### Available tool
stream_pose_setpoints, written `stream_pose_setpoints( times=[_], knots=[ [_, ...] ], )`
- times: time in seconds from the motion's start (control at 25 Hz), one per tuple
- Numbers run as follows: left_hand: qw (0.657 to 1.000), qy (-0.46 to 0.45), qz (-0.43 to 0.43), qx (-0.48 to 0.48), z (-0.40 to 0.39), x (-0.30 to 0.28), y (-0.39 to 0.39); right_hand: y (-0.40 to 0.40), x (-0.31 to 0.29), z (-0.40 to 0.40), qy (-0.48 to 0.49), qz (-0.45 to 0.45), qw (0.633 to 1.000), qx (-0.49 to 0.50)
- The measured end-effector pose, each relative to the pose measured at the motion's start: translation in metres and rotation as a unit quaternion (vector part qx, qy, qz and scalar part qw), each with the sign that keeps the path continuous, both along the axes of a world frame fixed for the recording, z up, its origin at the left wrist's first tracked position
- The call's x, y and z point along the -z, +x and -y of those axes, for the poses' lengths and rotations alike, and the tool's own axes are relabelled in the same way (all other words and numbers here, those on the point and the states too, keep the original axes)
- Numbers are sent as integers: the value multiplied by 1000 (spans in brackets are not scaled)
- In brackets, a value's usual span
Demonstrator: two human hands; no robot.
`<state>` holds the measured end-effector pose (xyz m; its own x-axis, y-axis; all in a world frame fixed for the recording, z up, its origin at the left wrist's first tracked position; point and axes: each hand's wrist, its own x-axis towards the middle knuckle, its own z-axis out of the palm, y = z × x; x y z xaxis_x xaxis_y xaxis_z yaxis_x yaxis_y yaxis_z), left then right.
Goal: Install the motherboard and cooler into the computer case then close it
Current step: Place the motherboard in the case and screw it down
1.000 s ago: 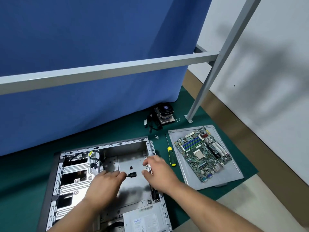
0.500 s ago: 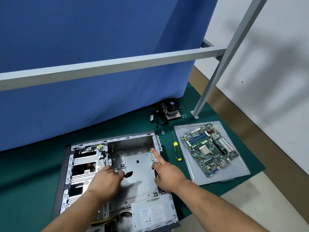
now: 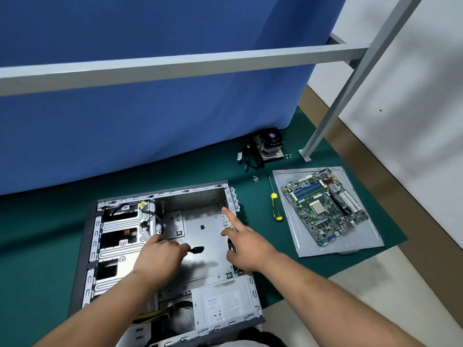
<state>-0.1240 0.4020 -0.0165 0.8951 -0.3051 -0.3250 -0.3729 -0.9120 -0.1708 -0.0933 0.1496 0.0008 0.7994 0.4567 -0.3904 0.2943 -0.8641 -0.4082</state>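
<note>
**Cables in hand, board still outside the case**

The left hand (image 3: 160, 256) pinches a black cable plug (image 3: 196, 250) inside the open computer case (image 3: 82, 259); the right hand (image 3: 246, 242) is spread, forefinger pointing far. The motherboard (image 3: 325, 205) lies on the side panel (image 3: 335, 249) to the right, the cooler (image 3: 269, 145) beyond. A loose cable could get trapped beneath the board. The power supply label (image 3: 220, 309) is unreadable.

Blue curtain (image 3: 150, 101), grey frame (image 3: 175, 63), green mat (image 3: 37, 246).
</note>
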Motion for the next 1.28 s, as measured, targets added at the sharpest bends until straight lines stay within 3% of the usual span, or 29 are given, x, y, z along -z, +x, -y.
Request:
stream_pose_setpoints(
  times=[0.16, 0.32, 0.48, 0.6, 0.76, 0.84, 0.96, 1.08, 1.2, 1.28],
  knots=[
    [996, -84, 30, -21, 19, -11, -9, 7, -11, -6, -22, 58, 997, -38],
    [974, -208, 81, -35, 30, -14, -13, 8, -15, -16, 10, 60, 997, -55],
    [965, -239, 45, -103, 39, -1, -8, 16, -13, -11, 9, 88, 993, -79],
    [917, -365, -23, -158, 48, -2, -3, 20, -9, -9, 10, 118, 989, -87],
    [885, -414, -58, -206, 57, 2, 3, 20, -7, 8, 39, 134, 985, -102],
    [873, -421, -80, -234, 58, 6, 3, 16, -3, 19, 79, 128, 987, -61],
    [852, -412, -128, -296, 60, 20, 9, 20, 7, 34, 155, 52, 976, 143],
    [832, -399, -174, -345, 64, 38, 21, 23, 20, 34, 165, -138, 923, 321],
    [851, -356, -221, -317, 76, 57, 26, 8, 35, 28, 236, -320, 789, 468],
    [838, -366, -251, -317, 87, 66, 25, -1, 40, 25, 274, -383, 718, 513]
  ],
)
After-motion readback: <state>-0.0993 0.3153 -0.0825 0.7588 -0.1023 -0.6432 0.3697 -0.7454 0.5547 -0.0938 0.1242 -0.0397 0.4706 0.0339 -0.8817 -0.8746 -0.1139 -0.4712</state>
